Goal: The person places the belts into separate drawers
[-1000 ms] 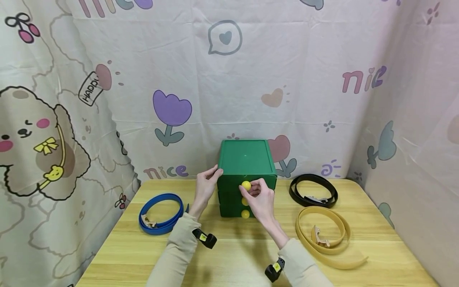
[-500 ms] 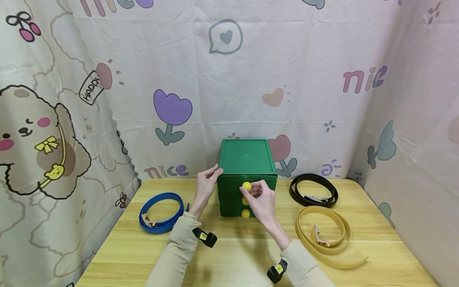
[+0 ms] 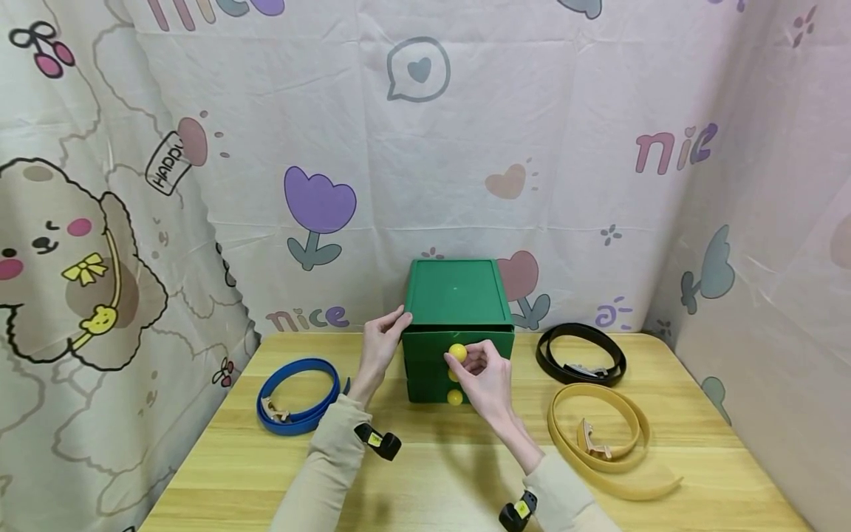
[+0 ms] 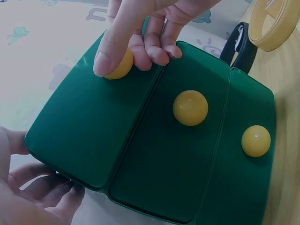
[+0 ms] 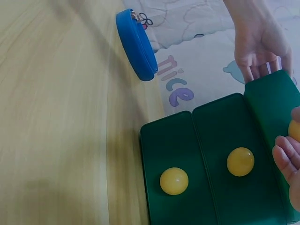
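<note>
From my remote station I am viewing two beige sleeves (image 3: 326,464) spanning the near edge of the table (image 3: 432,491), each bearing one of two black wrist cameras (image 3: 384,445). Three coiled belts are lying at the sides, presumably for keeping them out of the arms' way: the yellow belt (image 3: 612,465) nearest, toward the right edge; the blue belt (image 3: 299,425) by the left edge; the black belt (image 3: 552,369) toward the far right corner (one metal buckle (image 3: 601,451) per belt). Farther in, the right hand (image 3: 488,377) is pinching the top knob (image 3: 457,352) between thumb and fingers, a small round knob probably calling for that grip. The left hand (image 3: 380,346) is lying half open at the upper left front corner of the green box (image 3: 455,292), thumb and fingertips touching it, apparently for steadying. That single box is standing near the middle of the far edge, bearing three drawers and three yellow knobs; the top drawer (image 4: 84,122) is standing slightly proud, while the middle knob (image 4: 191,108) and bottom knob (image 3: 455,397) are going untouched. Behind, a printed cloth (image 3: 425,174) is hanging.
</note>
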Demonstrator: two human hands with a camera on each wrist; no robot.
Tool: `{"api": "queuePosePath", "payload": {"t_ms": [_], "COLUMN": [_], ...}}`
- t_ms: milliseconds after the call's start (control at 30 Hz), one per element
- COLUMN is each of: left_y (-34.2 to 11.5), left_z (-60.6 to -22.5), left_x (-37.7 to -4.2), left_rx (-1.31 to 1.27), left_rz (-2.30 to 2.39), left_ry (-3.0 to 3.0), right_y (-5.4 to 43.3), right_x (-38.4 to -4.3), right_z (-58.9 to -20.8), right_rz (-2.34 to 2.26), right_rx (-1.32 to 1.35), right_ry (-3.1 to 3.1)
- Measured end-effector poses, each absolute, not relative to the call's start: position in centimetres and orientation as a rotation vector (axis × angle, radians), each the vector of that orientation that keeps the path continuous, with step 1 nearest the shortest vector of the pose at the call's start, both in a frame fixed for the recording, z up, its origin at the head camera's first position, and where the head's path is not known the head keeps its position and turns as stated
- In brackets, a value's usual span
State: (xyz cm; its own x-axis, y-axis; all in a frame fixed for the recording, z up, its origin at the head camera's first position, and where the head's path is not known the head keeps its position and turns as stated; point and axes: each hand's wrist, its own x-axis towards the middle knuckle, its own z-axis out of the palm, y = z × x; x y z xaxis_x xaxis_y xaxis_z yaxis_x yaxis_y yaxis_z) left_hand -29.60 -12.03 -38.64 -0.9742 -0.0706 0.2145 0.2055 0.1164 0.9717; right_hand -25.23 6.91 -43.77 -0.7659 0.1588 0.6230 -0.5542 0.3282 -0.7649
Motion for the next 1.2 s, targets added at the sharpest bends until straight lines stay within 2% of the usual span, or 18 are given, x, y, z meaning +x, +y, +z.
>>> {"api": "queuePosePath", "payload": {"t_ms": [1200], "left_y": [-12.2], "left_z": [-38.7], "left_x": [-29.7], "left_rx": [-0.124], "left_rz": [-1.972], "left_ry": [-2.188], "right_y": [7.4], "right_x": [-23.1], "right_z": [-44.2], "right_rz": [1.423], "right_rx": [0.501], "right_ry": [-1.928]}}
